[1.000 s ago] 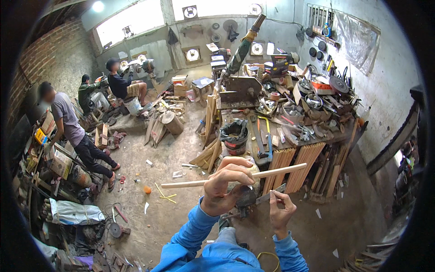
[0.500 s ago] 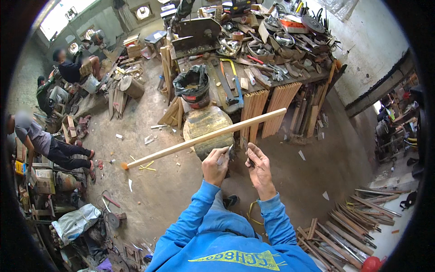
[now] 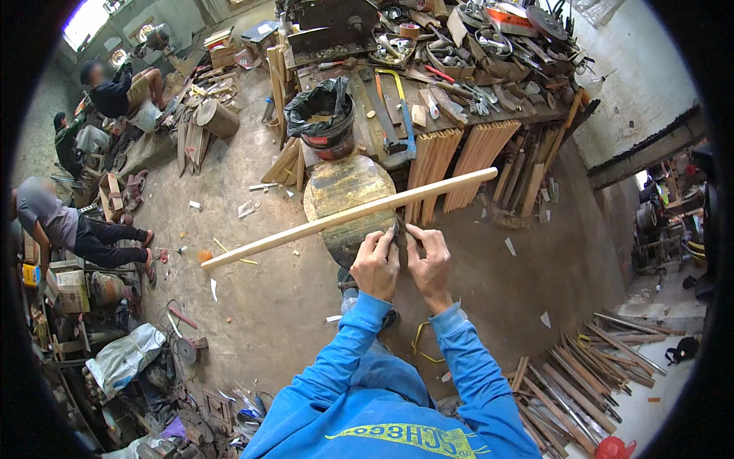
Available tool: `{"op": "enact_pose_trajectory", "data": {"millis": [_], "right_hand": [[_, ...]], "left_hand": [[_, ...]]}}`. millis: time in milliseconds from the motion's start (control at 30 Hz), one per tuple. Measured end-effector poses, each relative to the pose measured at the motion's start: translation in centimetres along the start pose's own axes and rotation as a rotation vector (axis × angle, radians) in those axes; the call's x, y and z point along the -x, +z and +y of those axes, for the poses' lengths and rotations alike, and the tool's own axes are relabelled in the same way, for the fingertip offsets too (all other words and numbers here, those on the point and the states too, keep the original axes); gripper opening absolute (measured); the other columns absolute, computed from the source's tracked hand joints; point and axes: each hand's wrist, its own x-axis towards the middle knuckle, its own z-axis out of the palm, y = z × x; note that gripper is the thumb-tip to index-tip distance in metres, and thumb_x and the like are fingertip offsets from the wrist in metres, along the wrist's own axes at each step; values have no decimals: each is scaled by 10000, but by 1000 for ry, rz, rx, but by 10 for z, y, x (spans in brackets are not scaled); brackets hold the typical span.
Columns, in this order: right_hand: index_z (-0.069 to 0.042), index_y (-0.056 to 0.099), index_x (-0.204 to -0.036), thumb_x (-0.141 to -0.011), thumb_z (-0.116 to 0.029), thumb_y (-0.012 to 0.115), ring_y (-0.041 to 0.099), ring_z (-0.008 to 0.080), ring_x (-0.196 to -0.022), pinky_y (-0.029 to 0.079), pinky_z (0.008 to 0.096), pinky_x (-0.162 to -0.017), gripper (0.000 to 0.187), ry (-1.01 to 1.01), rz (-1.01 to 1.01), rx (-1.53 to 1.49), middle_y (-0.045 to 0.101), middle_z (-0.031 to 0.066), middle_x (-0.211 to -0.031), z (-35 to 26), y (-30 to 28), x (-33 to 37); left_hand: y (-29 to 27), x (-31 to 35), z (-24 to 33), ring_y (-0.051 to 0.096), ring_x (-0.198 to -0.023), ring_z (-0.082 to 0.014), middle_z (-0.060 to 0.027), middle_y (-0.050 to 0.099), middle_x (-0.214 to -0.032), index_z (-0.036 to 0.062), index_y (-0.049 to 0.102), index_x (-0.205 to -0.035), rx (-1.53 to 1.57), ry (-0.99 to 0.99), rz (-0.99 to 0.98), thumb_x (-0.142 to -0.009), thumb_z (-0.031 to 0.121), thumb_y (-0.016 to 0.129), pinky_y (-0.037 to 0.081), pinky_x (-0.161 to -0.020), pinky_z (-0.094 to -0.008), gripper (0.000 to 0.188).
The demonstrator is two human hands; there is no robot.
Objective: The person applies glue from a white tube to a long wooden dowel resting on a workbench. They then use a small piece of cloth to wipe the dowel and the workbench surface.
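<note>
A long pale wooden stick (image 3: pixel 298 233) lies slantwise across the round-topped wooden stump (image 3: pixel 348 183) in front of me, with both ends sticking out past it. Just below the stick, my left hand (image 3: pixel 377 266) is closed, thumb and fingers pinching a small thin piece that is mostly hidden. Close beside it on the right, my right hand (image 3: pixel 430 266) is pinched round a thin dark piece, too small to name. The fingertips of both hands nearly meet. Neither hand touches the stick.
A black-lined bucket (image 3: pixel 321 126) stands behind the stump. Beyond it, a cluttered workbench (image 3: pixel 489 115) carries a hacksaw (image 3: pixel 399 107) and many tools. Bundled wood strips (image 3: pixel 434 168) lean against its front. Rods and sticks (image 3: pixel 573 382) lie at lower right. Several people are at left.
My hands have come closer together, the left moving right and the right slightly left. The view has shifted a little. The stick still rests across the stump.
</note>
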Motion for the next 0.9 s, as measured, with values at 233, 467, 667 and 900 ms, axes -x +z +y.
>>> {"op": "enact_pose_trajectory", "data": {"millis": [233,467,667,900], "right_hand": [[-46,707,-1025,-782,28,681,623,291,-758,514,376,-685,256,-226,-53,58,677,115,-874,7,2,-3],[-35,702,-1033,-780,24,675,618,294,-742,513,379,-680,261,-242,-74,68,663,116,-857,4,4,-4],[-21,698,-1041,-802,23,664,612,303,-735,509,388,-669,245,-188,-94,54,635,128,-815,-1,2,-5],[-18,694,-1043,-805,38,662,596,304,-722,500,396,-649,246,-165,-149,74,621,141,-807,2,-2,-4]], "left_hand": [[-1,-4,6,652,-851,-304,-104,633,-972,76,693,-1033,-51,17,-19,-805,59,657,532,-739,-389,231],[0,-4,4,657,-826,-314,-113,641,-955,66,688,-1002,-25,18,-8,-802,54,664,536,-724,-391,202],[0,-5,1,648,-863,-301,-107,644,-969,53,675,-968,17,5,-9,-802,65,669,533,-755,-387,166],[3,-3,-4,667,-827,-333,-132,664,-959,37,674,-929,49,-5,44,-785,47,682,541,-729,-400,145]]}}
